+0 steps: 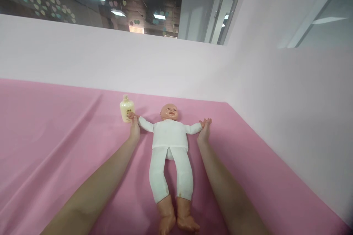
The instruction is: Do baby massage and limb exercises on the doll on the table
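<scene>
A baby doll (170, 136) in a white cloth suit lies on its back on the pink sheet (82, 143), head away from me, bare feet toward me. Its arms are spread out to both sides. My left hand (134, 128) is closed around the doll's hand on the left. On the other side, my right hand (204, 133) grips the doll's right-side hand, whose small fingers poke out above mine. A cream pump bottle (127, 109) with dark lettering stands just behind my left hand, partly covered by the doll's fingers.
A low white wall (110, 62) runs along the far edge of the sheet, with a dark window (96, 3) above it reflecting ceiling lights. Another white wall (289, 99) borders the right side. Folds (60, 139) crease the sheet at left.
</scene>
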`<state>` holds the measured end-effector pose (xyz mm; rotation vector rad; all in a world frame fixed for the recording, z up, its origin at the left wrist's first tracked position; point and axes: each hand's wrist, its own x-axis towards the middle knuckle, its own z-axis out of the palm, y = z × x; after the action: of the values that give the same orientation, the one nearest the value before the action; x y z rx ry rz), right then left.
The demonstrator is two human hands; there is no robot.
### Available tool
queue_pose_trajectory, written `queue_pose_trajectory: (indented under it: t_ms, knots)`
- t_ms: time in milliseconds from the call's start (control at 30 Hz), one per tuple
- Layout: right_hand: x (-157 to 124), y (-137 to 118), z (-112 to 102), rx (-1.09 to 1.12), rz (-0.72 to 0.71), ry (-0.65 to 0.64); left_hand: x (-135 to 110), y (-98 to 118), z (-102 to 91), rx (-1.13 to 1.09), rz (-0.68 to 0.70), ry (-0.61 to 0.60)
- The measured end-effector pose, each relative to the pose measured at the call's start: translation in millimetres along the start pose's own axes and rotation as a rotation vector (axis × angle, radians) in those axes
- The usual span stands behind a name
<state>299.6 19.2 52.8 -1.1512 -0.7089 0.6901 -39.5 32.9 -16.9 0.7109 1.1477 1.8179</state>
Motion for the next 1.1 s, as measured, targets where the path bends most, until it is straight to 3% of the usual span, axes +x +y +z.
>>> queue_pose_trajectory:
  t_ms: [100,367,600,733,967,1100]
  knots:
    - [-7,0,5,-0.081,-0.094,-0.14,-9,3,4.3,0.077,0.037,-0.051]
    - [-26,1,11,-0.298,-0.28,-0.499,-37,16,15.5,0.41,0.275,-0.396]
    - [-39,-13,14,-0.6,-0.534,-0.76,-44,21,23.2,0.612,0.437,-0.57]
    - [-41,-17,15,-0.738,-0.59,-0.883,-47,15,27.3,0.764,0.502,-0.629]
    - [-38,-18,16,-0.817,-0.618,-0.942,-46,12,29.5,0.847,0.517,-0.662]
    - [-39,-16,15,-0.756,-0.596,-0.869,-46,14,28.1,0.811,0.503,-0.651]
